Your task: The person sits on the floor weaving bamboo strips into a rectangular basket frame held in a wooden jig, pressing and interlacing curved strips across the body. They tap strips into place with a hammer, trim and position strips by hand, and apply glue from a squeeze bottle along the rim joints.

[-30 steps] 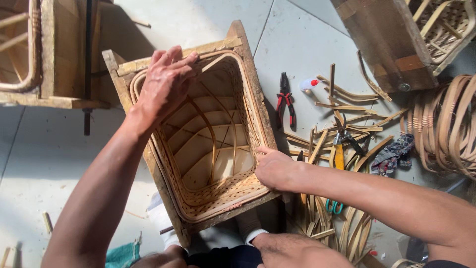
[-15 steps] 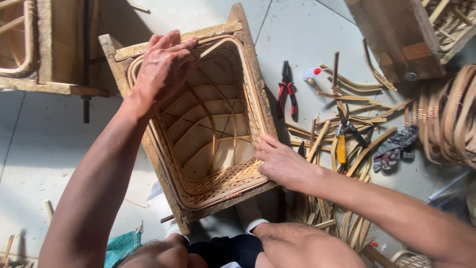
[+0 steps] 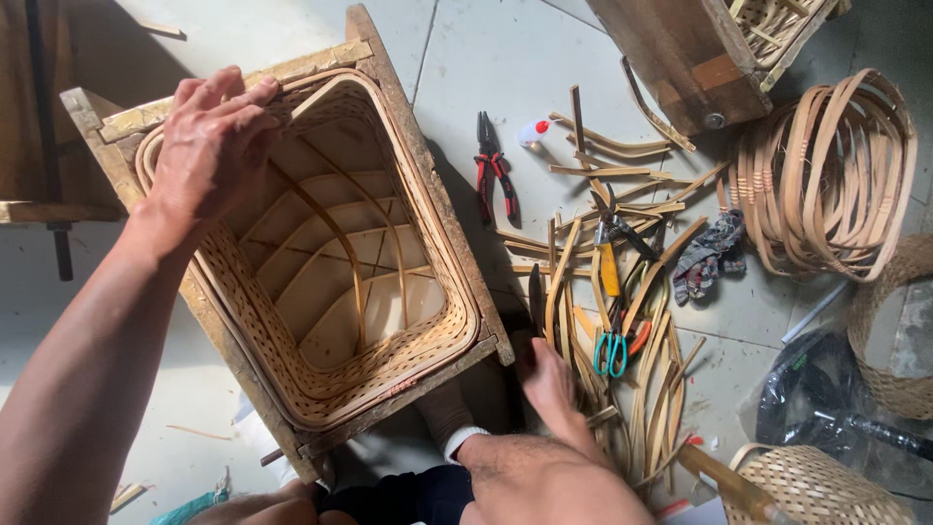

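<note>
A woven rattan basket (image 3: 292,360) sits inside a rough wooden frame (image 3: 432,185), its mouth facing me. My left hand (image 3: 209,146) lies flat over the basket's far left rim, fingers spread across the weave and the frame's top bar. My right hand (image 3: 549,374) is low on the floor beside the frame's near right corner. It touches the edge of a pile of bamboo strips (image 3: 641,389), and I see nothing held in it. My knee (image 3: 544,486) and a socked foot (image 3: 442,413) are below the frame.
Red-handled pliers (image 3: 494,175), a yellow-handled tool (image 3: 607,262), teal-handled scissors (image 3: 610,350) and a rag (image 3: 708,255) lie among the strips. Coiled rattan hoops (image 3: 826,175) are at the right, another wooden frame (image 3: 695,58) at top right, and a small woven basket (image 3: 816,486) at bottom right.
My right hand has left the basket's right rim and dropped to the floor by the strips. My left hand stays on the far rim. The view has shifted closer.
</note>
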`<state>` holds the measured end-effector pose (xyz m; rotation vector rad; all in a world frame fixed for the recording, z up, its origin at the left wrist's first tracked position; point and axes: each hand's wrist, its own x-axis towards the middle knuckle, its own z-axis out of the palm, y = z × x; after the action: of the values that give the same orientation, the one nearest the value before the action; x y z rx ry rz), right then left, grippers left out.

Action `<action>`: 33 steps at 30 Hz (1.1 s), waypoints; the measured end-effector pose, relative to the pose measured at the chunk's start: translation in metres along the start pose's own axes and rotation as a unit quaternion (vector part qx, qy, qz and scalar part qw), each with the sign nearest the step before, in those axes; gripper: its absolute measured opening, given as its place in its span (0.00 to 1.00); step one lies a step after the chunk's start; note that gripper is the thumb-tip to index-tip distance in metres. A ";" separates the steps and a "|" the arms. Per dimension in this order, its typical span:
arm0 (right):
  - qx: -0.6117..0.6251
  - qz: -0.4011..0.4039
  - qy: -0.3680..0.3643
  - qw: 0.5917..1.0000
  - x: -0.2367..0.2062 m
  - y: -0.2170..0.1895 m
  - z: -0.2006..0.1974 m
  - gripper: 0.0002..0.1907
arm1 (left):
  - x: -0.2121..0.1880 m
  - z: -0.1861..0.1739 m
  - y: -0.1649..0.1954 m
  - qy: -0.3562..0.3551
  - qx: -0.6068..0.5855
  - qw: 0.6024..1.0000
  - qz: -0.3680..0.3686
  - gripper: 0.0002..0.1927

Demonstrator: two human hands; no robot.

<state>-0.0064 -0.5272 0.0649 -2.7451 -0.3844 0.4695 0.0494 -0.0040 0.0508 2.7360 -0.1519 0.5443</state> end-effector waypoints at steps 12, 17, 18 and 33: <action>0.189 0.273 0.044 0.942 -0.015 0.033 0.019 0.12 | 0.002 0.012 -0.010 0.008 -0.031 0.999 -0.001 0.05; 0.432 -0.022 0.092 0.897 -0.029 0.054 -0.023 0.10 | 0.002 0.018 -0.012 -0.025 -0.017 0.999 -0.028 0.07; 0.399 -0.089 0.063 0.911 -0.033 0.052 -0.038 0.10 | 0.002 0.017 -0.012 -0.020 -0.037 0.999 -0.032 0.05; 0.117 -0.530 -0.242 0.804 0.039 -0.103 -0.048 0.27 | 0.000 0.023 -0.022 0.021 -0.077 0.997 -0.010 0.04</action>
<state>0.0249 -0.4347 0.1344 -1.7106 -1.6984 0.7799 0.0615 0.0085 0.0235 2.5721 -0.1483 0.5598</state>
